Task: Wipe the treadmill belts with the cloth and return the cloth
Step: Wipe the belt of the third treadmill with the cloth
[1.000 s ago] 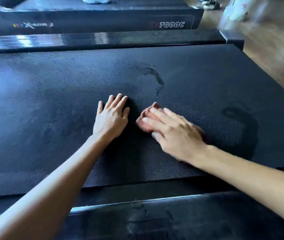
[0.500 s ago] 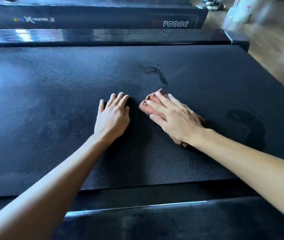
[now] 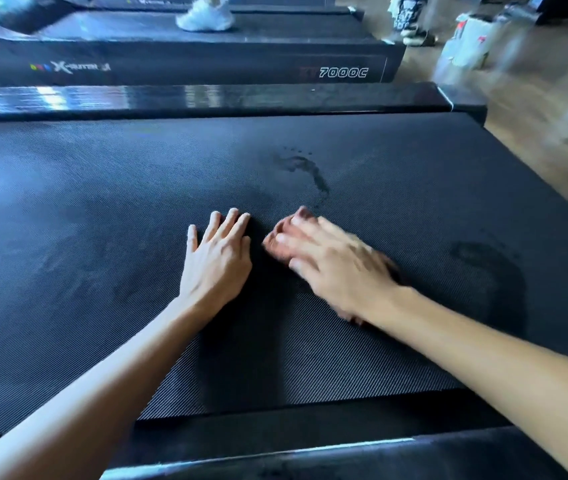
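A wide black ribbed treadmill belt (image 3: 102, 237) fills the head view. My left hand (image 3: 218, 258) lies flat on the belt near its middle, fingers straight. Just to its right, my right hand (image 3: 331, 268) presses flat on a reddish-brown cloth (image 3: 277, 237); the hand is blurred with motion. Only the cloth's far-left edge and a bit by my wrist show, the rest is hidden under my palm. Dark damp marks sit on the belt beyond the cloth (image 3: 305, 168) and at the right (image 3: 487, 271).
Glossy black side rails run along the belt's far edge (image 3: 206, 98) and near edge (image 3: 275, 455). A second treadmill marked 7000C (image 3: 343, 72) stands behind, with a person's white shoe (image 3: 204, 17) on it. Wooden floor with blurred items (image 3: 469, 43) lies at the right.
My right hand has slid the cloth back toward me and slightly left after pushing it away. The left hand has stayed planted on the belt.
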{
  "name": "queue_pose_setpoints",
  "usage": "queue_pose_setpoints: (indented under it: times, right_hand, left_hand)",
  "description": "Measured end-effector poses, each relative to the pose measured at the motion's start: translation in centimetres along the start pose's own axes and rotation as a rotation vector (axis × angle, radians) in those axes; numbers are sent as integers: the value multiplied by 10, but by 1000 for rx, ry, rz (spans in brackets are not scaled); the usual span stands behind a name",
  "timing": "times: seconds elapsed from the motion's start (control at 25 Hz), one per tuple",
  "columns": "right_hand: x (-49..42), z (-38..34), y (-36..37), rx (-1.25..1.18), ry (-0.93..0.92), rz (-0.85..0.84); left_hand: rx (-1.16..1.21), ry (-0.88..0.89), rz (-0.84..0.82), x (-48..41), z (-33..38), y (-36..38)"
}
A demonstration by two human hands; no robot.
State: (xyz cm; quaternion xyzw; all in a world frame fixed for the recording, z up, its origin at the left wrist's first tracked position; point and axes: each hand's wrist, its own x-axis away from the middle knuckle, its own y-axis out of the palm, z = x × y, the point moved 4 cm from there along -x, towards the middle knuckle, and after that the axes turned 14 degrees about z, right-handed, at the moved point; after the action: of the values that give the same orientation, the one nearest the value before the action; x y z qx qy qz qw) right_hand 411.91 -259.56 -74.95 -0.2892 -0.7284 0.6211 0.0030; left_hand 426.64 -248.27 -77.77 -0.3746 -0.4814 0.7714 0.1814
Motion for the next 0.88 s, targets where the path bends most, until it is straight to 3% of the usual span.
queue_pose_setpoints:
  times: [0.12, 0.32, 0.48, 0.56, 0.68, 0.76, 0.88]
  right_hand:
    - [40, 8, -12, -44, -111, 18]
    - [-9, 29, -1, 66, 138, 28]
    - [18, 1, -6, -50, -85, -34]
    - [37, 17, -18, -124, -110, -67]
    - [1, 55, -11, -27, 72, -30]
    - [-37, 40, 8, 34, 133, 2]
    - [-38, 0, 18, 19, -22, 57]
  left_hand:
    - [12, -19, -6, -1, -1, 0]
    - [25, -25, -14, -1, 1, 1]
    - [87, -92, 9, -2, -2, -3]
    - [67, -88, 7, -2, -4, -2]
    - [7, -59, 20, -5, -6, -2]
    - [-17, -62, 27, -14, -9, -1]
    - [-32, -97, -15, -40, -25, 7]
